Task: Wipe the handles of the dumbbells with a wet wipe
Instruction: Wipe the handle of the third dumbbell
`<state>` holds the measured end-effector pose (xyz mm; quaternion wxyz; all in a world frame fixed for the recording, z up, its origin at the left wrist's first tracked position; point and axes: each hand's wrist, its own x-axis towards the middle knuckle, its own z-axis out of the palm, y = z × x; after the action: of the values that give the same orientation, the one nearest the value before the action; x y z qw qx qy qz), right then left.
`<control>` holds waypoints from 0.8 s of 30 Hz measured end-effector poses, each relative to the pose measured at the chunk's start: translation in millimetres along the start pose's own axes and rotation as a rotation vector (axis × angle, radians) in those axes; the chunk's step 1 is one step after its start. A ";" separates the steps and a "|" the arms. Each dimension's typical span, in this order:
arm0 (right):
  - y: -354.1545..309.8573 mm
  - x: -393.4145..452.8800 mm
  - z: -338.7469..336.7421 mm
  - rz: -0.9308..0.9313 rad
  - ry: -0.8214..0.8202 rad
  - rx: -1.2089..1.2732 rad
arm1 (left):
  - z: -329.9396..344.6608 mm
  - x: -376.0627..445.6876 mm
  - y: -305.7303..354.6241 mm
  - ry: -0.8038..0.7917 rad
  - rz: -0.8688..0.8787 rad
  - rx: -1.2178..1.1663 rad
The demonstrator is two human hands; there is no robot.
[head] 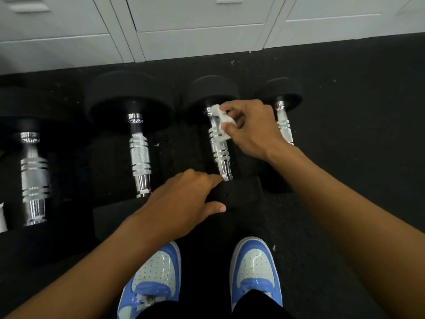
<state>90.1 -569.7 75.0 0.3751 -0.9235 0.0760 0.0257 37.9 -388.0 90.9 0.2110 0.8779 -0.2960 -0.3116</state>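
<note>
Blue-and-white glossy sneakers (202, 279) face four chrome-handled black dumbbells.
Left hand (184, 203) lies flat on the third dumbbell's (218, 143) near head; right hand (248, 127) pinches a white crumpled wet wipe (220, 118) against its handle's far end. Best wrap and twist down its length.

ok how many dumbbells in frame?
4, side by side on the floor: far-left dumbbell, second dumbbell, third dumbbell being wiped with the wet wipe, and far-right dumbbell partly behind the right hand. More may lie outside the frame.
</note>
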 end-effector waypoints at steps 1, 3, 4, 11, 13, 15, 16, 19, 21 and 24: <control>-1.5 3.9 5.4 -0.044 0.000 -0.030 | -0.2 -0.6 0.8 0.005 -0.002 0.013; -3.5 11.0 17.8 -0.101 -0.012 -0.082 | -0.1 -1.8 1.5 0.012 -0.003 0.037; -3.1 12.7 23.2 -0.119 -0.017 -0.122 | -0.1 -2.5 1.7 0.012 -0.006 0.045; 14.9 4.1 22.1 -0.093 0.013 -0.220 | -2.6 -4.8 3.3 0.000 0.004 0.073; 13.9 17.6 22.3 -0.054 0.040 -0.168 | -3.0 -4.0 4.3 -0.004 0.003 0.079; 8.8 23.4 27.4 -0.069 0.058 -0.140 | -3.1 -3.5 4.2 -0.011 0.008 0.087; 7.5 20.2 30.9 -0.092 0.058 -0.167 | -3.2 -3.7 4.2 -0.015 0.008 0.088; 8.9 -2.0 31.7 -0.168 0.014 -0.230 | -3.4 -4.6 3.3 -0.015 0.014 0.102; 11.6 -3.6 25.8 -0.173 -0.003 -0.230 | -3.7 -5.8 3.7 -0.010 0.010 0.117; 9.0 20.1 25.3 -0.126 0.042 -0.246 | -4.3 -6.5 5.7 0.004 0.006 0.117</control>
<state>108.7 -560.9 48.5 0.2581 -0.9658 0.0218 -0.0081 34.5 -387.1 99.9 0.1609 0.8884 -0.3159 -0.2916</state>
